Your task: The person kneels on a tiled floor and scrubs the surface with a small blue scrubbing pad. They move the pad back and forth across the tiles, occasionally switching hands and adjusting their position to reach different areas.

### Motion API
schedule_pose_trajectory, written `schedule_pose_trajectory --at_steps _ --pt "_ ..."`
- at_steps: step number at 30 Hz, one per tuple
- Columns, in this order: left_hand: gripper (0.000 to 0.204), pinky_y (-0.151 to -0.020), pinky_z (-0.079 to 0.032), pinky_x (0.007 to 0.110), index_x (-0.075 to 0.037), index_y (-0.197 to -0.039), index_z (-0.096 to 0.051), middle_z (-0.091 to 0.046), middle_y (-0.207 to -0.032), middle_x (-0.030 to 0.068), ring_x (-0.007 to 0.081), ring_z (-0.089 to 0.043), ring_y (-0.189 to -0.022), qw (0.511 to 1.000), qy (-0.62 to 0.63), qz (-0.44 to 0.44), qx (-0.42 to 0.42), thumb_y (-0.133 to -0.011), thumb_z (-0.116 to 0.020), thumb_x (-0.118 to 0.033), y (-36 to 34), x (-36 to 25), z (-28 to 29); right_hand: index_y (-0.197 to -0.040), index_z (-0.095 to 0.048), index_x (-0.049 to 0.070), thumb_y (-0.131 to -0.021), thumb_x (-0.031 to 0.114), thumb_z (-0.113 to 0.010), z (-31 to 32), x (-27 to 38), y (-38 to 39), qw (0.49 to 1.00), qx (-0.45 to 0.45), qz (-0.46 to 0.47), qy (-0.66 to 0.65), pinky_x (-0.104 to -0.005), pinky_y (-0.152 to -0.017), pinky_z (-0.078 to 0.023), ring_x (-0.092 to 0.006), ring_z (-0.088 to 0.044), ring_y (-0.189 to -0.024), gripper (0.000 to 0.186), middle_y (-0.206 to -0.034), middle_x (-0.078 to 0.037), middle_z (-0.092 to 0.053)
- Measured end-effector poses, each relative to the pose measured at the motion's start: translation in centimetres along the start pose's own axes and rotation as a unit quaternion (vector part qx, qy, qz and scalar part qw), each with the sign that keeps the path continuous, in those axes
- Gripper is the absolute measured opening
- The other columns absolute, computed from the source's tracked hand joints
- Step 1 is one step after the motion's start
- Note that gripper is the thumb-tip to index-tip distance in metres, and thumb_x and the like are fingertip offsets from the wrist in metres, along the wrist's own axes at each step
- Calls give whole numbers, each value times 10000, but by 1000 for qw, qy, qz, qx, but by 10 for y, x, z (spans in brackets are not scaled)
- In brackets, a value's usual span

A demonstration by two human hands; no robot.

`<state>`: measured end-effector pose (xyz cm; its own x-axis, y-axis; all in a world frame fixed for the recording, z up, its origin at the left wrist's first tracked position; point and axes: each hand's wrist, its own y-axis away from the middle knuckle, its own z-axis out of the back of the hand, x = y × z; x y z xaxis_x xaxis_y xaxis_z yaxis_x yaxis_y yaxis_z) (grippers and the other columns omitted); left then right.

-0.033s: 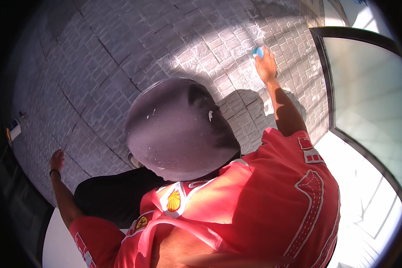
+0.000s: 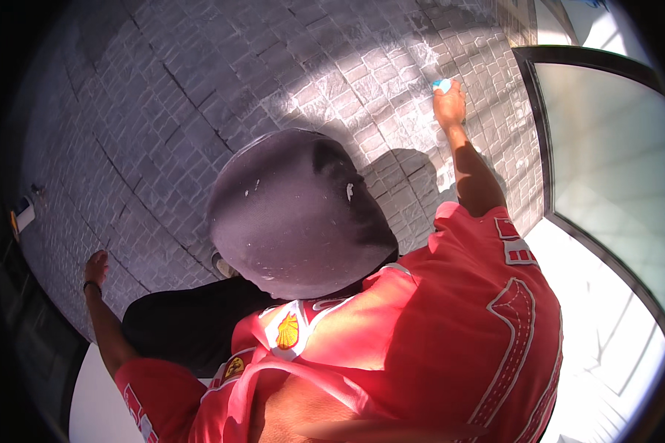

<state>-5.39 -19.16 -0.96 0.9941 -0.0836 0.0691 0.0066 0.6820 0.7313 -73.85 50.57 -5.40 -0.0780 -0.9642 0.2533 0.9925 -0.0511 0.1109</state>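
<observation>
On the sunlit paving (image 2: 369,88) at the upper right, my right hand (image 2: 448,103) is closed on a light-blue scrub brush (image 2: 441,85), with the arm stretched out. Part of the brush is hidden under my fingers. My left hand (image 2: 96,267), with a dark band at the wrist, is low over the shaded pavers at the far left, fingers loosely bent and apart, holding nothing; whether it touches them is unclear. My dark, paint-flecked cap (image 2: 295,214) covers the middle of the view.
A black-framed frosted glass panel (image 2: 606,148) stands at the right, beside a white sunlit surface (image 2: 598,310). A small white-and-yellow object (image 2: 24,213) lies at the far left, near a dark framed edge. My black-clad leg (image 2: 170,325) is folded at the lower left.
My right hand and brush have moved slightly to the right along the paving, and the brush has turned a little. My left hand has barely moved.
</observation>
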Motion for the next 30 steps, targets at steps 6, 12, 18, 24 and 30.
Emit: schedule_pose_trajectory --at_steps 6,12,18,24,30 --pt "403 -546 -394 280 -164 -1302 -610 -658 -1070 14 122 -596 -808 998 58 -3 17 -951 -577 -359 14 -29 5 -1419 -396 69 -883 276 -689 -117 124 125 912 147 371 -97 -524 -906 -508 -470 -597 -1085 645 -1281 -251 -477" --pt "468 -668 -448 301 -151 -1313 -613 -660 -1052 8 125 -575 -814 982 152 -43 -101 -946 -582 -439 55 -16 20 -1391 -514 147 -913 190 -667 -160 207 172 709 199 669 -100 -453 -878 -515 -349 -634 -1052 504 -1236 -179 -567" --pt "500 -717 -483 373 -212 -1337 -602 -650 -1081 6 166 -625 -882 980 74 182 -33 -925 -610 -497 147 112 2 -1418 -465 73 -962 310 -588 -102 214 -39 938 3 345 42 -546 -879 -490 -455 -582 -1091 529 -1212 -256 -582" --pt "515 -858 -465 433 -218 -1368 -575 -618 -1130 22 180 -592 -967 975 110 191 -29 -937 -618 -497 185 73 9 -1365 -522 46 -859 45 -575 -160 289 150 796 118 590 -58 -528 -972 -460 -432 -544 -1167 509 -1322 -302 -519" --pt "510 -872 -481 392 -185 -1359 -592 -650 -1143 40 172 -623 -1018 977 156 43 -135 -948 -607 -487 168 -11 57 -1387 -554 160 -850 35 -601 -183 304 214 650 89 754 -36 -532 -1109 -366 -399 -423 -1370 553 -1454 -208 -481"
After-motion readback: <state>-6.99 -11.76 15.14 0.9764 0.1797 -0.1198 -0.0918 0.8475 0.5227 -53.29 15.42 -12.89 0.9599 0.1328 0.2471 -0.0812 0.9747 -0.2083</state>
